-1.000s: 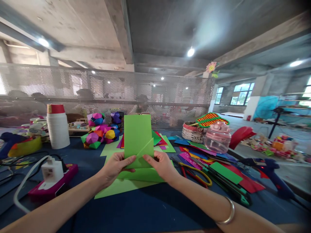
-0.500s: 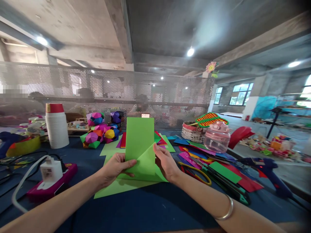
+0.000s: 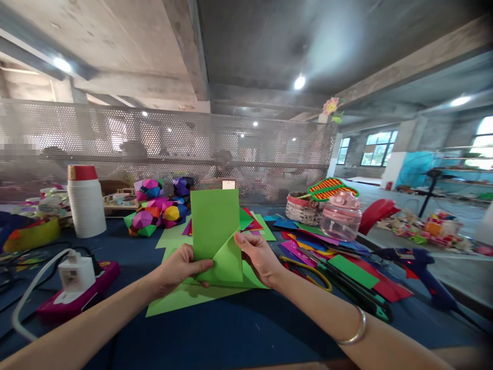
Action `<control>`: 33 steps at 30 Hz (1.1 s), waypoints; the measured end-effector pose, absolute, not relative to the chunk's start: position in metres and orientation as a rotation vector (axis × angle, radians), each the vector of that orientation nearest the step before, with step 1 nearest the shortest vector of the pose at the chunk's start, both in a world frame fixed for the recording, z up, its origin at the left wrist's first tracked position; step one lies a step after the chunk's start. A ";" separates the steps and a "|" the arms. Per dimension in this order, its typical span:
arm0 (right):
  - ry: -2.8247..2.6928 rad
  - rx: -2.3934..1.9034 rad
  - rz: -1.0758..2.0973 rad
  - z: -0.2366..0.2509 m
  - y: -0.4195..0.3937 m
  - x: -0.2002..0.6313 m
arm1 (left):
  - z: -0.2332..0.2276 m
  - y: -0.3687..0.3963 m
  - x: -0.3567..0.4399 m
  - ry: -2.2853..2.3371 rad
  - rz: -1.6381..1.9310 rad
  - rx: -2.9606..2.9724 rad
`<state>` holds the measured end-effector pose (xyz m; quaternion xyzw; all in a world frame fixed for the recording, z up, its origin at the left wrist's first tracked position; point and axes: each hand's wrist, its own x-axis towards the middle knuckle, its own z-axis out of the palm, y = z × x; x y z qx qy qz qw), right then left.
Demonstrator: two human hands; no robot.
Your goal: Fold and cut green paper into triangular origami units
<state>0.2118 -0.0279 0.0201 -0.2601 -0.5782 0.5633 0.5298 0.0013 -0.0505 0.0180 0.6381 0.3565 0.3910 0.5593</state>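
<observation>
Craft workshop in a bare industrial hall; exposed concrete ceiling beams (image 3: 192, 56); perforated metal partition (image 3: 165, 149) behind a blue worktable (image 3: 239, 334); coloured paper sheets (image 3: 327, 246), folded paper balls (image 3: 154, 210), stacked paper cups (image 3: 85, 203), scissors (image 3: 308, 270) and glue gun (image 3: 423, 267) spread about.

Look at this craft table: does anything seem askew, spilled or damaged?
Nothing looks damaged or spilled. The coloured paper sheets lie in a loose, overlapping scatter with scissors half among them. The left hand and right hand hold the green paper upright.
</observation>
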 end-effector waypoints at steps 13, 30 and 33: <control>-1.587 -0.797 0.786 0.017 -0.029 0.215 | 0.013 -0.052 0.010 0.877 0.892 1.601; -1.674 -0.963 0.450 0.006 -0.022 0.215 | 0.016 -0.060 0.015 0.962 0.772 1.576; -1.670 -0.953 0.388 0.008 -0.022 0.216 | 0.015 -0.059 0.014 1.014 0.691 1.580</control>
